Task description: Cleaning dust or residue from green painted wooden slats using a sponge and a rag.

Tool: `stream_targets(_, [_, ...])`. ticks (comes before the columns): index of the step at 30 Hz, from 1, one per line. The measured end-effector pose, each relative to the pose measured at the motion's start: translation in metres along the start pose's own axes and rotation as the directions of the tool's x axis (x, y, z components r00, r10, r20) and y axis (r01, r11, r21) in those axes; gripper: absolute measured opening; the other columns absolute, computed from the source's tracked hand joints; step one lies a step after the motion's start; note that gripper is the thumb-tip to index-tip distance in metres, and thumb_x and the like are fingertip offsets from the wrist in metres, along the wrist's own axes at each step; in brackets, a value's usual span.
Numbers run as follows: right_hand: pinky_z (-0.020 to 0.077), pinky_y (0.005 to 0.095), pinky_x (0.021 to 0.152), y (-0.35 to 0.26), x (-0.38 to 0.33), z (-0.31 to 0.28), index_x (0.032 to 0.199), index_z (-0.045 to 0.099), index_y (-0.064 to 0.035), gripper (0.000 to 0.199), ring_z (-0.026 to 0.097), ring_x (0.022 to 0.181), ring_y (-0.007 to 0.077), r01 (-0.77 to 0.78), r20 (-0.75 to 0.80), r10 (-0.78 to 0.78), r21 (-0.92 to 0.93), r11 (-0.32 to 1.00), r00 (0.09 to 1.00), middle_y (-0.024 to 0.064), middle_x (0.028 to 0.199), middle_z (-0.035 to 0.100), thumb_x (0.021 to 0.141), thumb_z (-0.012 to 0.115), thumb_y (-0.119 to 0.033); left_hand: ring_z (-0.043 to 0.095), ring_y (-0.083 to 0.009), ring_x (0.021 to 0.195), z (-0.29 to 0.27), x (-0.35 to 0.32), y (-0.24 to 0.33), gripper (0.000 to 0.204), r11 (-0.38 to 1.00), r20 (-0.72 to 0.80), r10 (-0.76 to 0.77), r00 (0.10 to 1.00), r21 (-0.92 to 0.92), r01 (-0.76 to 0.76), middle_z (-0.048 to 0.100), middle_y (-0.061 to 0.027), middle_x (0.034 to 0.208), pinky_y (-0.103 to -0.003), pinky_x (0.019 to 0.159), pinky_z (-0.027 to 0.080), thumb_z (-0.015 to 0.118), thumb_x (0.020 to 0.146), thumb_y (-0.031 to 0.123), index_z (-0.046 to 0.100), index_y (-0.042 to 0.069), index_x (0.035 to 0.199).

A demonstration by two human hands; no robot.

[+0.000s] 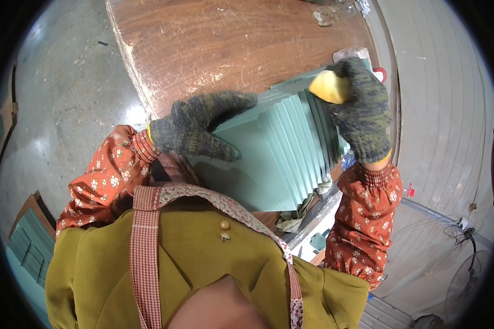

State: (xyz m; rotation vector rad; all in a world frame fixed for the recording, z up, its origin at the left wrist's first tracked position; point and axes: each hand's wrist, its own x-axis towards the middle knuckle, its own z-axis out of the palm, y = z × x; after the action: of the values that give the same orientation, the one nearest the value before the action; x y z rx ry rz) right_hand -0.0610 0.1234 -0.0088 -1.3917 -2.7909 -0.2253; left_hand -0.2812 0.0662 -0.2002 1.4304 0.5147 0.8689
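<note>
A fanned stack of greenish glass panes (241, 164) rests in front of me on a brown wood-grain table (214, 49). My left hand (197, 123), in a dark grey knitted glove, is at the stack's left side. Its thumb and fingers are spread apart over the front pane, and nothing shows in its grasp; whether it touches the glass I cannot tell. Beyond the stack's right edges, my right hand (362, 109), gloved alike, is closed around a yellow sponge-like pad (330, 88). Part of the pad is hidden by the glove.
A clear glass or plastic object (326, 15) lies at the table's far right. Below the stack's right side is a crumpled greenish cloth (299, 214). More greenish panes (30, 241) stand at lower left. A fan (469, 279) is at lower right, near a ribbed wall (438, 98).
</note>
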Motion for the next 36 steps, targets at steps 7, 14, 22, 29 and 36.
stream_targets(7, [0.054,0.0342,0.081,0.004,-0.006,-0.014,0.104,0.061,-0.0062,0.048,0.066,0.089,0.0222,-0.152,-0.121,0.179,0.208,0.966,0.976,0.0087,0.096,0.067,0.065,0.088,-0.013,0.049,-0.0289,0.128,-0.002,-0.001,0.007,0.092,0.998,-0.003,0.011,1.0,0.067,-0.011,0.051,-0.0185,0.137,-0.04,0.107,0.039,0.087,0.069,0.032,0.041,0.001,0.141])
stream_targets(14, [0.053,0.0326,0.079,0.0,-0.007,0.0,0.105,0.061,-0.0056,0.043,0.066,0.087,0.021,-0.138,-0.155,0.157,0.125,0.983,0.975,0.008,0.095,0.067,0.068,0.081,-0.001,0.038,-0.0239,0.137,-0.002,-0.003,0.005,0.089,0.997,0.022,-0.052,0.998,-0.049,0.053,0.039,-0.0142,0.15,-0.04,0.112,0.033,0.087,0.071,0.019,0.039,0.004,0.144])
stream_targets(22, [0.0537,0.0333,0.079,0.012,-0.017,-0.024,0.1,0.061,-0.0059,0.048,0.065,0.084,0.0208,-0.209,-0.231,0.232,0.119,0.971,0.945,0.0078,0.089,0.067,0.064,0.09,-0.018,0.036,-0.0236,0.138,-0.003,-0.003,0.02,0.089,0.991,0.035,-0.063,0.997,0.116,0.059,0.039,-0.0144,0.149,-0.038,0.114,0.03,0.087,0.071,0.017,0.039,0.003,0.144])
stream_targets(29, [0.0501,0.0405,0.083,-0.001,-0.019,0.0,0.105,0.062,-0.0061,0.044,0.064,0.093,0.0337,-0.143,-0.07,0.151,0.099,0.985,0.986,0.0136,0.098,0.067,0.066,0.081,-0.011,0.047,-0.0281,0.13,0.004,-0.003,0.005,0.094,0.998,-0.035,-0.021,0.999,-0.068,0.018,0.05,-0.0185,0.139,-0.039,0.108,0.038,0.089,0.065,0.029,0.042,0.001,0.141])
stream_targets(36, [0.0478,0.0411,0.086,-0.011,-0.005,0.002,0.105,0.062,-0.0082,0.043,0.063,0.094,0.0326,-0.049,-0.011,0.048,-0.039,0.998,0.999,0.0122,0.095,0.066,0.067,0.081,-0.011,0.039,-0.0235,0.136,0.0,-0.004,0.009,0.09,0.998,0.044,-0.066,0.997,0.003,0.066,0.041,-0.0146,0.147,-0.039,0.112,0.033,0.087,0.071,0.021,0.038,0.003,0.144])
